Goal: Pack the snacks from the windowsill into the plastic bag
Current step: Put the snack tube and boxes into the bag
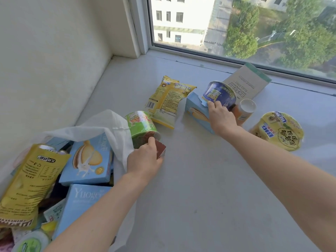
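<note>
The white plastic bag (109,122) lies open at the left of the windowsill (200,179), holding light-blue biscuit boxes (87,159) and a yellow pouch (31,180). My left hand (143,160) grips a green cylindrical can (141,126) together with a small brown box (161,150) at the bag's mouth. My right hand (221,115) is closed on a dark-blue can (220,93), tilted over a light-blue box (197,111). A yellow snack bag (167,100) lies between the two hands.
A yellow noodle bowl (280,130) sits at the right. An orange bottle with a white cap (246,110) lies behind my right hand. A pale paper bag (247,82) leans near the window frame (236,59). A wall (45,60) bounds the sill on the left.
</note>
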